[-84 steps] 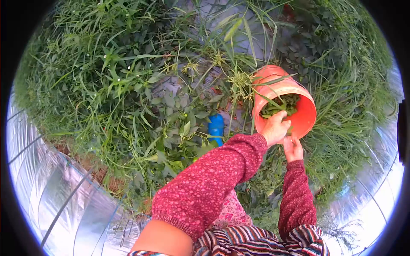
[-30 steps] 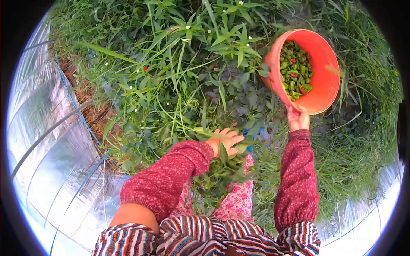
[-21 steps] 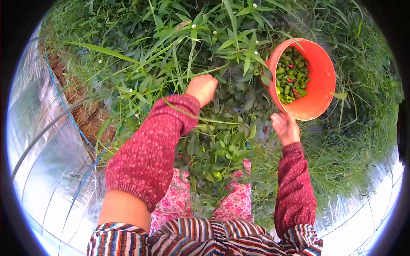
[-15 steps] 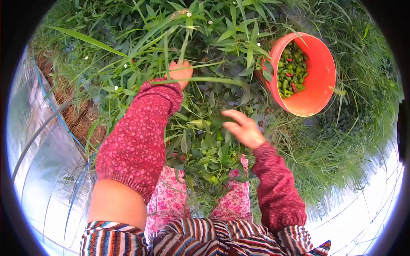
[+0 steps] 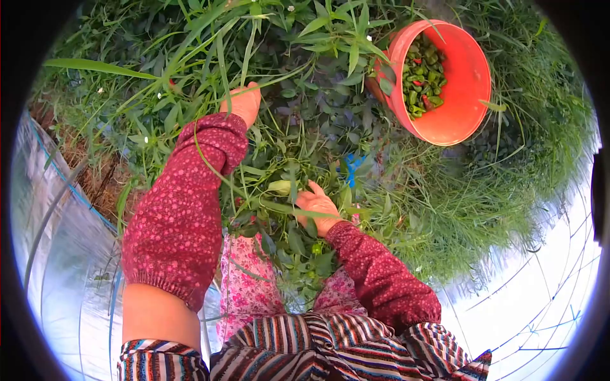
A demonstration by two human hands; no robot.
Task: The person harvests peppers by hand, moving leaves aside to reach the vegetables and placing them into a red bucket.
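Observation:
My left hand (image 5: 244, 103) is in the leafy plants at upper left, beside long grass blades (image 5: 222, 66). Its fingers are turned away and hidden, so what they hold, if anything, does not show. Lower down, my right hand (image 5: 319, 208) reaches into the foliage of a pepper plant (image 5: 295, 241) in front of my knees. Its fingers are apart, with the tips partly behind leaves. Just left of them hangs a pale green pepper (image 5: 279, 187), which I do not see them gripping. A small bright green pepper (image 5: 316, 249) shows below that hand.
An orange-red bucket (image 5: 467, 82) leans at upper right, with many green and a few red peppers (image 5: 424, 79) inside. A blue strip (image 5: 351, 170) lies among the plants. Plastic sheeting (image 5: 70, 254) and a blue line border the left side. Tall grass (image 5: 470, 209) grows at right.
My right hand has moved left and down into the leaves near the pale pepper. The view has shifted, so the bucket and my left hand appear slightly displaced. The blue strip is now uncovered.

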